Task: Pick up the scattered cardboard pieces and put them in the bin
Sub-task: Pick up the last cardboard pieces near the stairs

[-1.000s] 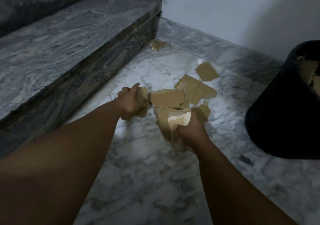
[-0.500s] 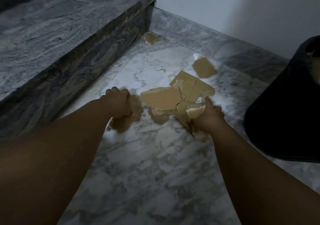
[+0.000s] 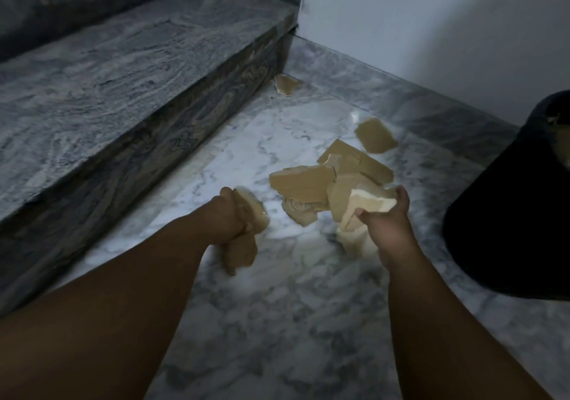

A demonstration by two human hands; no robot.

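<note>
both hands (image 3: 229, 214) (image 3: 385, 214) clench torn, jagged cardboard pieces (image 3: 300, 183) (matte tan) over veined marble floor (image 3: 277, 322).

Dim corner, white-grey marble floor (image 3: 277, 322), dark veined stone step (image 3: 123, 69), plain white wall (image 3: 431, 23)

You've got one view only: the head cam, wide-angle, looking forward and down along both forearms at the marble floor (image 3: 277, 322). Close range. The stair step (image 3: 123, 91) fills the left, the wall (image 3: 431, 29) top right, and the bin (image 3: 509, 230) is cut by the right edge.
</note>
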